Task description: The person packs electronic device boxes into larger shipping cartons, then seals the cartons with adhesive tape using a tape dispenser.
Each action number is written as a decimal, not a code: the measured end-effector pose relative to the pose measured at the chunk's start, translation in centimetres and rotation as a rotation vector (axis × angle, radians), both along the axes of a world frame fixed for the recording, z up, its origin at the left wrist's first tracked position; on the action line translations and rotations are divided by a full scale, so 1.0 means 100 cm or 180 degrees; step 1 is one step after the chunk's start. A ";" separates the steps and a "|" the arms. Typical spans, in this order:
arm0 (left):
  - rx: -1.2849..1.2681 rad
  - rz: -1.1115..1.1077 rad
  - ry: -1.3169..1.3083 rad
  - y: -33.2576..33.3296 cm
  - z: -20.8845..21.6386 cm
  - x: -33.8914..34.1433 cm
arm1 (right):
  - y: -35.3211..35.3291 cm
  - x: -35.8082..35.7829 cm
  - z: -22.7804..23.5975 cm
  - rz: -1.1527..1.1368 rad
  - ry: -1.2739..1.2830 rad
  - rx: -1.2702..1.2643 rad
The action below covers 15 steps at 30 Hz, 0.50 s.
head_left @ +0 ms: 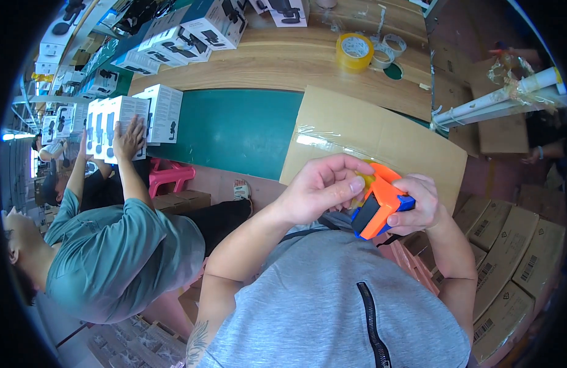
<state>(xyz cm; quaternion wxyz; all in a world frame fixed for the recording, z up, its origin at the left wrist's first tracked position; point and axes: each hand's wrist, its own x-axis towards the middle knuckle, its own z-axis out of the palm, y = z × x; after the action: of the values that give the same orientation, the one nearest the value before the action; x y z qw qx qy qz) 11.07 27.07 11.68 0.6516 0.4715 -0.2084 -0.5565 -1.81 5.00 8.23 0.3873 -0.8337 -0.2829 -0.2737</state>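
Note:
My right hand (418,205) is wrapped round an orange and blue tape dispenser (381,207), held close in front of my chest. My left hand (325,187) is at the dispenser's left side, thumb and fingers bent together beside a yellowish tape roll (370,181). Whatever the left fingertips pinch is too hidden to make out. Just beyond both hands, a cardboard carton (381,132) lies on the table, with a shiny strip of clear tape across its near part.
Tape rolls (355,51) sit on the wooden tabletop (265,61). Printed product boxes (216,24) line the far left. A co-worker (124,245) at left handles white boxes (114,129) on the green surface (234,129). Stacked cartons (510,264) stand right, near a white pole (504,98).

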 end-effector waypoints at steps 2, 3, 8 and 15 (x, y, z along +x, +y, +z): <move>-0.0430 0.0059 0.0183 0.003 -0.009 0.002 | 0.008 0.001 -0.005 -0.0123 -0.0008 -0.0029; -0.0422 -0.0006 0.0196 0.003 -0.011 0.005 | 0.012 0.002 -0.007 -0.0217 -0.0030 -0.0077; 0.0198 0.0136 0.0349 0.010 -0.034 0.038 | 0.046 0.003 -0.010 -0.1045 0.0167 -0.0289; 0.0574 -0.1092 -0.0427 -0.006 -0.075 0.121 | 0.122 0.022 -0.003 -0.2400 0.1236 -0.0608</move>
<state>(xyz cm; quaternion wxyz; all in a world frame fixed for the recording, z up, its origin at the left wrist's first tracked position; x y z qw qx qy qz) 23.17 26.52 4.21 0.4870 0.5215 -0.2779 -0.6432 0.38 17.20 7.90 0.2273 -0.9468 0.0955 -0.2067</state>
